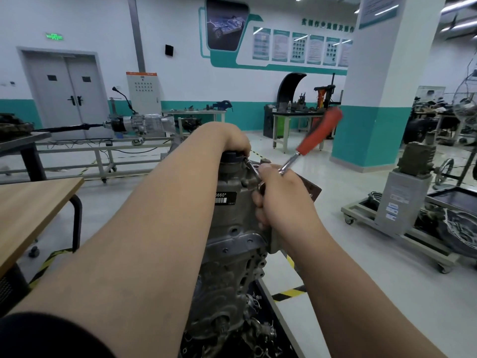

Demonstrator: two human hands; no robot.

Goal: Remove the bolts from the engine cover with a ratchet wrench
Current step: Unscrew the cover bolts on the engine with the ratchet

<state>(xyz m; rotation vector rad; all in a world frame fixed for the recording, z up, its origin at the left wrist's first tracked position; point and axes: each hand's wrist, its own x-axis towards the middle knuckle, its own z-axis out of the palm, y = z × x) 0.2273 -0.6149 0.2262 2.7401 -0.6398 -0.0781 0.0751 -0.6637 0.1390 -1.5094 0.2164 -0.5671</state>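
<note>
Right hand (281, 192) is clamping its fingers round the ratchet wrench (320, 130) near its head, and left hand (232, 138) is curling its fingers over a cap (231, 157). Gripping so short is risking the socket slipping and knuckles striking the engine cover (232, 228).

left hand (232, 140) gripping engine cap (230, 157), right hand (281, 196) holding ratchet wrench (319, 133)

Table: we see a wooden one (31, 202) at the left edge.
Door (67, 94): grey, double, on our far wall.
Cabinet (143, 90): white, right of it.
Pillar (382, 81): white and teal, to our right.
</note>
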